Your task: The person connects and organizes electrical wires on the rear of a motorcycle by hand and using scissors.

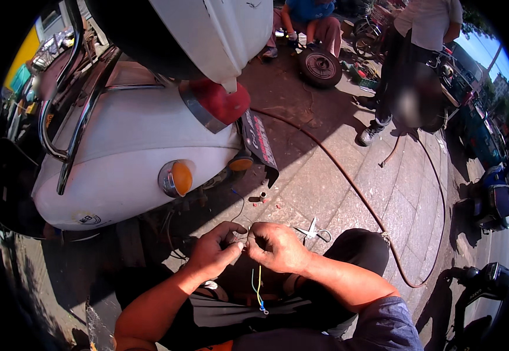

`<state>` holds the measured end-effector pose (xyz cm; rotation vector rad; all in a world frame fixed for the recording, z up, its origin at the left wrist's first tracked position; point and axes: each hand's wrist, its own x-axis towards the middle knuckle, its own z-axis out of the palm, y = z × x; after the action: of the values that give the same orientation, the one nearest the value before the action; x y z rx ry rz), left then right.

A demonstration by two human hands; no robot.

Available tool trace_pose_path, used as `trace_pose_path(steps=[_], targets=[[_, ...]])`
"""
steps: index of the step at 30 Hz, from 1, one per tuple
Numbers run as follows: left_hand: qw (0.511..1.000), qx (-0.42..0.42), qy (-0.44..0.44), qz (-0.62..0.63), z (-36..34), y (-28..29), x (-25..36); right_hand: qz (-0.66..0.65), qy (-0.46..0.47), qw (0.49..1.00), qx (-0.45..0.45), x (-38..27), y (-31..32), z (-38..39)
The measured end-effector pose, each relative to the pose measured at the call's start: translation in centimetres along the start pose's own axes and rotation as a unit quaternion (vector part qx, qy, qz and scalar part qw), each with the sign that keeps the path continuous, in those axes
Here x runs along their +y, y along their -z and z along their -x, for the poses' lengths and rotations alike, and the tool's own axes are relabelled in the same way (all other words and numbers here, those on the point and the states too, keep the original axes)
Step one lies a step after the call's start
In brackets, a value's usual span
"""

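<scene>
My left hand [214, 251] and my right hand [278, 247] meet fingertip to fingertip above my lap, both closed in a pinch. Two thin wires [259, 279], one yellow-green and one bluish, hang from under my right hand. At their lower end are small terminals [264, 309] with blue sleeves and a metal ring. Whatever my left fingers grip is too small and too covered to name. Just beyond my right hand, a pair of scissors [310, 231] lies on the paving with its blades apart.
To the left stands a white scooter body [126, 149] with a red tail light [222, 102] and an orange indicator [180, 178]. A brown hose [348, 187] curves across the paving. Farther off, a seated person [308, 17] is behind a wheel [320, 68]; another person [424, 29] stands right.
</scene>
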<state>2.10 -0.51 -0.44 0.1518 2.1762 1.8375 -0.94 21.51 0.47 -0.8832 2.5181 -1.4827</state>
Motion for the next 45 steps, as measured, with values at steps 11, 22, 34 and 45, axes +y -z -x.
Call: trace_pose_path(steps=[11, 22, 34, 45], targets=[[0.996, -0.081, 0.015, 0.016, -0.3, 0.4, 2.2, -0.085, -0.032, 0.996, -0.019, -0.1, 0.5, -0.4], [0.991, -0.116, 0.004, -0.061, -0.2, 2.1, 1.2, -0.02, 0.067, 0.998, 0.005, -0.1, -0.3, 0.1], [0.992, -0.1, 0.008, -0.082, -0.6, 1.3, 1.7, -0.077, 0.027, 0.997, 0.012, 0.5, -0.2, 0.5], [0.955, -0.02, -0.161, -0.249, 0.5, 1.9, 2.9, -0.193, -0.077, 0.977, -0.057, 0.2, -0.9, 0.3]])
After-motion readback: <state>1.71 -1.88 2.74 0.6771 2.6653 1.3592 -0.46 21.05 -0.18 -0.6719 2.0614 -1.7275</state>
